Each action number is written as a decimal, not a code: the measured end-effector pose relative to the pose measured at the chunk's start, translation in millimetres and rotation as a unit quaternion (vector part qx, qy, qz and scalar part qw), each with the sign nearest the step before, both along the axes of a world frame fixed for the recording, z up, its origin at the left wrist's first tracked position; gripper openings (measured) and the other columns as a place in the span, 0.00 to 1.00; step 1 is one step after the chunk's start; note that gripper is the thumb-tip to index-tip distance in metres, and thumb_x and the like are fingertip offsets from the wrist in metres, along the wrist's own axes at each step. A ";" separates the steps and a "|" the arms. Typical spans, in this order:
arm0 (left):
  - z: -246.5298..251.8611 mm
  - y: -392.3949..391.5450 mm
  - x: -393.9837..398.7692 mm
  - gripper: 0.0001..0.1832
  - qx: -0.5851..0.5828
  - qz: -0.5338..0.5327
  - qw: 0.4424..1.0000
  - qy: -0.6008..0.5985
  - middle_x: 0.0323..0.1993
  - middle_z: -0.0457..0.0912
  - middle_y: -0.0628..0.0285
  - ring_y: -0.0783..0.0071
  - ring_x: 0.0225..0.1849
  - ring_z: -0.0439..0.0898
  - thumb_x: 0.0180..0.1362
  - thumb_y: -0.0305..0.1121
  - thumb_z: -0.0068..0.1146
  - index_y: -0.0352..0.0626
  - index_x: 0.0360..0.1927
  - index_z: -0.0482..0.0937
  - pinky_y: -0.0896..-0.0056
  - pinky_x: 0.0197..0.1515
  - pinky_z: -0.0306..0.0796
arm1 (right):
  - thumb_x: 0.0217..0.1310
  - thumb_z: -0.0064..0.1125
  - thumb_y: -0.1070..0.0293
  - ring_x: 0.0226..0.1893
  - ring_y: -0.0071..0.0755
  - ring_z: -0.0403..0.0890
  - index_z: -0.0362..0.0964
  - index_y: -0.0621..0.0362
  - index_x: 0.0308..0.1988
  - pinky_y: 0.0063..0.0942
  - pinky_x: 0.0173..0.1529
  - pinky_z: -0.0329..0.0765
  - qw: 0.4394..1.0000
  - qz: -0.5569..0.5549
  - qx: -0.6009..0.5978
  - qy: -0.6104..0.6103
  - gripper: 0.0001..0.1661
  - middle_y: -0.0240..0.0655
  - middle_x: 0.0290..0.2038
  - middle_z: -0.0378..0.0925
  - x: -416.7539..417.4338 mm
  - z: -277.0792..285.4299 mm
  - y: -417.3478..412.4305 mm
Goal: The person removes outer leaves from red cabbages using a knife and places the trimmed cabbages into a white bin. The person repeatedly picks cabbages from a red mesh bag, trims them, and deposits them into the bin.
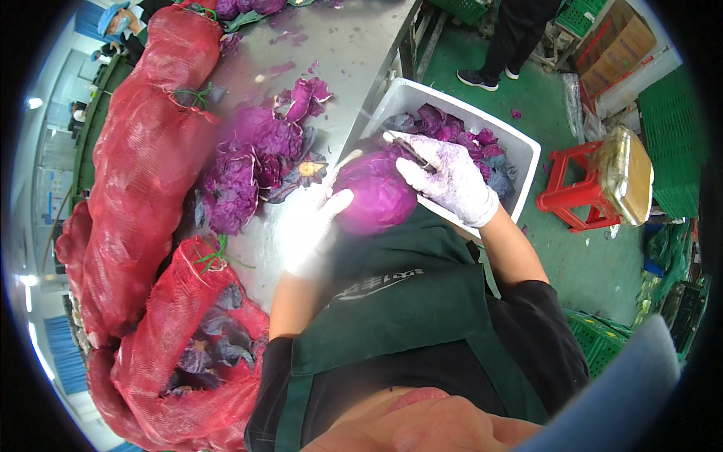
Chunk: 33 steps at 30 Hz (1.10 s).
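My left hand (pixel 313 226), in a white glove, holds a head of red cabbage (pixel 375 193) from its left side, thumb on the leaves. In my right hand (pixel 449 178), gloved and stained purple, is a small metal knife (pixel 409 148), just above the cabbage's upper right side. Fingers hide much of the knife. Loose red cabbage leaves (pixel 231 183) lie piled on the steel table (pixel 350 51) to the left. A white plastic bin (pixel 528 169) with more cabbage leaves (pixel 446 124) stands beyond my right hand.
Red mesh sacks (pixel 147 186) line the table's left side; one torn sack (pixel 186 339) shows cabbages inside. At right are a red stool (pixel 570 186) and green crates (pixel 669 135). A person's legs (pixel 514 45) stand near the top; another person (pixel 121 22) is at upper left.
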<state>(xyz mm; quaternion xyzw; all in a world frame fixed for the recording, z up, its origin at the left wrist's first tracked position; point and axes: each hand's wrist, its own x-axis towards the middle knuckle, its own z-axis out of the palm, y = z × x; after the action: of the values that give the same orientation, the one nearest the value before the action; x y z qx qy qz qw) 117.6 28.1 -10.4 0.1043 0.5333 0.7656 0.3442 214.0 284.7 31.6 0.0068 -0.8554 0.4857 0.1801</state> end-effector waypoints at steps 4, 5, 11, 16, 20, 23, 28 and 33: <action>-11.7 -0.7 3.7 0.41 0.076 0.042 0.984 -0.159 0.61 0.73 0.54 0.51 0.60 0.73 0.56 0.52 0.67 0.48 0.70 0.68 0.38 0.61 0.67 | 0.73 0.58 0.60 0.37 0.22 0.82 0.80 0.61 0.48 0.26 0.45 0.78 0.960 -0.062 -0.253 -0.106 0.16 0.38 0.45 0.86 0.2 1.0 21.7; -13.5 1.1 2.6 0.41 0.091 0.050 0.977 -0.184 0.62 0.72 0.53 0.50 0.61 0.73 0.56 0.53 0.66 0.48 0.70 0.68 0.36 0.62 0.67 | 0.72 0.58 0.59 0.31 0.17 0.80 0.81 0.62 0.49 0.21 0.37 0.75 0.916 -0.067 -0.395 0.011 0.18 0.35 0.42 0.87 -1.8 5.8 22.9; -13.4 23.5 -7.9 0.39 0.168 0.060 0.936 -0.303 0.69 0.70 0.49 0.42 0.68 0.72 0.59 0.56 0.63 0.46 0.69 0.69 0.23 0.67 0.66 | 0.70 0.62 0.58 0.18 0.12 0.72 0.81 0.60 0.55 0.15 0.23 0.68 0.932 -0.164 -0.291 -0.142 0.21 0.33 0.42 0.89 20.0 -21.0 103.2; 3.1 31.8 -7.1 0.43 0.186 0.038 0.920 -0.344 0.70 0.68 0.47 0.39 0.68 0.71 0.60 0.62 0.59 0.50 0.73 0.64 0.21 0.64 0.68 | 0.58 0.75 0.66 0.63 0.34 0.77 0.68 0.57 0.69 0.30 0.69 0.69 0.963 -0.195 -0.147 -0.115 0.42 0.41 0.63 0.78 18.2 -42.3 63.8; 10.4 34.9 -3.9 0.44 0.188 0.049 0.905 -0.378 0.71 0.67 0.48 0.42 0.68 0.72 0.61 0.64 0.58 0.51 0.74 0.62 0.24 0.63 0.70 | 0.57 0.77 0.60 0.67 0.34 0.73 0.66 0.56 0.70 0.34 0.70 0.68 0.974 -0.012 -0.199 -0.109 0.45 0.41 0.66 0.74 16.9 -7.7 20.5; 8.5 37.3 -10.8 0.43 0.087 0.032 0.951 -0.294 0.71 0.68 0.51 0.46 0.68 0.72 0.63 0.66 0.54 0.52 0.74 0.62 0.25 0.60 0.73 | 0.55 0.78 0.56 0.72 0.33 0.65 0.59 0.59 0.74 0.33 0.73 0.64 0.943 0.076 -0.325 -0.014 0.54 0.44 0.72 0.65 10.5 -2.0 -4.1; 12.2 38.0 0.0 0.45 -0.031 -0.053 0.998 -0.032 0.74 0.65 0.54 0.50 0.72 0.68 0.65 0.72 0.46 0.56 0.77 0.58 0.33 0.55 0.78 | 0.54 0.79 0.59 0.52 0.26 0.68 0.52 0.54 0.76 0.27 0.54 0.67 0.957 0.091 -0.274 -0.026 0.58 0.38 0.60 0.71 -2.7 -36.4 -9.3; 17.6 74.2 -3.0 0.45 -0.001 -0.148 0.988 0.054 0.77 0.56 0.51 0.45 0.73 0.65 0.67 0.49 0.59 0.56 0.81 0.48 0.40 0.64 0.73 | 0.56 0.77 0.64 0.17 0.12 0.68 0.55 0.47 0.76 0.18 0.20 0.65 0.882 0.053 -0.465 -0.064 0.54 0.26 0.36 0.78 32.0 -40.4 23.8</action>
<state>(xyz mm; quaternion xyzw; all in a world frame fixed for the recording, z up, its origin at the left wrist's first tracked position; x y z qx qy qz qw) 114.6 102.3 7.2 0.2229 0.5302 0.6991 0.4249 246.0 308.5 -8.8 -0.0637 -0.5396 0.8355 0.0818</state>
